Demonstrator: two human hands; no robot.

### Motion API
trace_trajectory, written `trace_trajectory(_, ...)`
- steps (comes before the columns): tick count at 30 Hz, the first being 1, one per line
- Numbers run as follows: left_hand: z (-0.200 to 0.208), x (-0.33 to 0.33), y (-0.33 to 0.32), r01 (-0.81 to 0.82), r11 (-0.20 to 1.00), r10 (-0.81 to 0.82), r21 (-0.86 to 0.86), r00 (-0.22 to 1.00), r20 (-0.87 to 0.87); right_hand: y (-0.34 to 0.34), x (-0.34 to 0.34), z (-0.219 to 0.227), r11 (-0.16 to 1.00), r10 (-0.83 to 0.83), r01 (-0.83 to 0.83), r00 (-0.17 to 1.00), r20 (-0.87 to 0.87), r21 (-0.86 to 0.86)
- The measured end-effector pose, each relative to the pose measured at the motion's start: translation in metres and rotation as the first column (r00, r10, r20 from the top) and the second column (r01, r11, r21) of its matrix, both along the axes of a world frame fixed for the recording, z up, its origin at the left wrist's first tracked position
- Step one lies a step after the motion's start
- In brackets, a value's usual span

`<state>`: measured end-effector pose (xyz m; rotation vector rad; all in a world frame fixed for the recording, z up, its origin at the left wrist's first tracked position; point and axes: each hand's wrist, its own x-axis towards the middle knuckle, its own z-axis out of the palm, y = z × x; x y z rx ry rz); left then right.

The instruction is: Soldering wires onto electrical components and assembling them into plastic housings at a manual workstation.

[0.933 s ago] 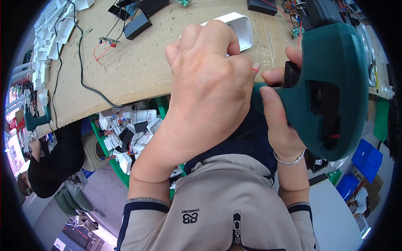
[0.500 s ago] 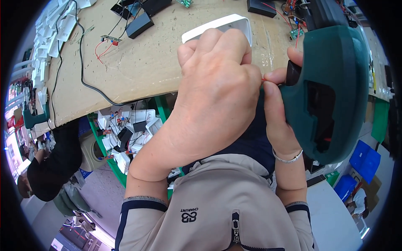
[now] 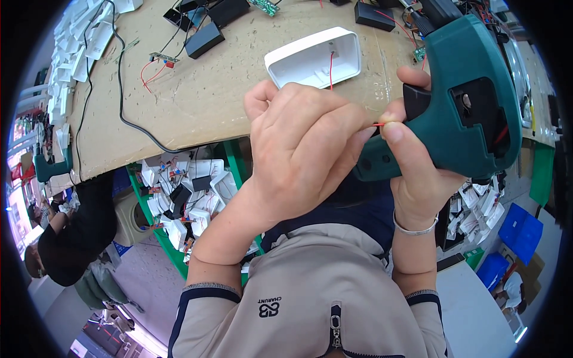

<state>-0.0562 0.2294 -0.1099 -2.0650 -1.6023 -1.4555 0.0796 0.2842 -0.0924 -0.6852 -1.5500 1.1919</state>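
Note:
My right hand (image 3: 421,179) has a dark green power tool (image 3: 450,107) with a black trigger in it. Its thumb and a finger also pinch a thin red wire (image 3: 378,125). My left hand (image 3: 304,149) is closed with its fingertips at the same wire, partly hiding it; the thumb side is hard to see. Just beyond the left hand lies a white plastic casing (image 3: 286,59), its hollow side facing up. From inside it another stretch of red wire (image 3: 331,68) runs down behind my left hand.
A small circuit board (image 3: 164,58) with red wires and a black box (image 3: 204,40) lie at the far left. Another black box (image 3: 374,16) sits at the far right. Below the table edge, a green crate (image 3: 156,235) holds white casings. A co-worker (image 3: 83,232) is at the left.
My left hand has shifted down, uncovering the casing's inside and its red wire. The green power tool has tilted in my right hand, its lower end swinging up and to the right.

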Motion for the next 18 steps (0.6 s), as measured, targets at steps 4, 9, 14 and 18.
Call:
trace_trajectory(4, -0.007, 0.000, 0.002, -0.012, 0.998, 0.012, 0.054, 1.000, 0.005, 0.000, -0.002, -0.001, 1.000, -0.017, 0.017, 0.999, -0.032, 0.000)
trace_trajectory(9, -0.012, -0.009, 0.009, -0.180, 0.980, 0.182, 0.082, 0.983, -0.013, -0.007, 0.015, 0.007, 0.990, -0.142, 0.143, 0.989, 0.046, -0.011)
trace_trajectory(14, -0.011, -0.010, 0.017, -0.366, 0.926, 0.375, 0.095, 0.920, -0.114, -0.022, 0.048, 0.012, 0.979, -0.193, 0.200, 0.971, 0.143, -0.031)
trace_trajectory(18, -0.012, -0.012, 0.026, -0.433, 0.900, 0.435, 0.049, 0.886, -0.159, -0.036, 0.074, 0.011, 0.991, -0.097, 0.116, 0.969, 0.229, -0.070)
